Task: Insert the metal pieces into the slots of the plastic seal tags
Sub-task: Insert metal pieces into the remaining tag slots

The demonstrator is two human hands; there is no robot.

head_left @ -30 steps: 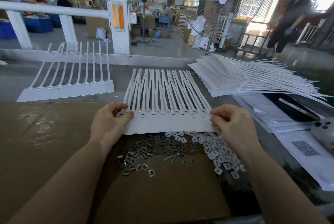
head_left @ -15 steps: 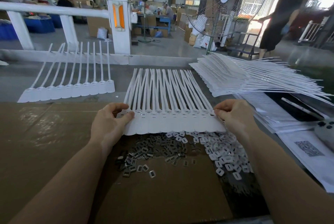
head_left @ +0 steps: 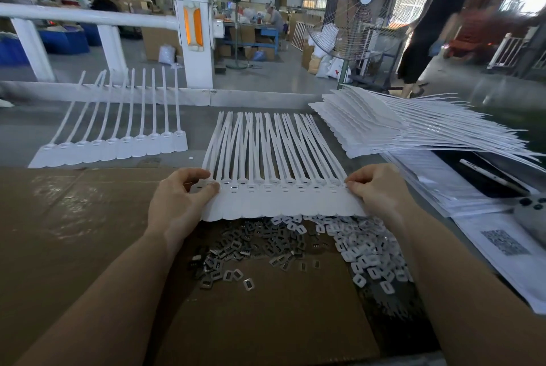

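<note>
A joined strip of white plastic seal tags [head_left: 283,200] lies in front of me, its long tails fanning away toward the far edge. My left hand [head_left: 177,203] pinches the strip's left end, thumb on top. My right hand [head_left: 381,191] pinches the right end. The tag heads show small slots in a row. Below the strip, a pile of small dark metal pieces [head_left: 248,244] lies on the cardboard [head_left: 74,232], with white plastic pieces [head_left: 366,250] heaped to its right.
Another strip of tags [head_left: 118,141] lies at the left rear. A tall stack of tag strips [head_left: 399,129] sits at the right rear, above papers [head_left: 502,250] and a pen [head_left: 490,173]. A standing fan [head_left: 363,5] and a walking person [head_left: 428,26] are beyond the table.
The strip has shifted slightly to the right and its right end lifted a little, with both hands keeping their pinch. The person in the background has walked left.
</note>
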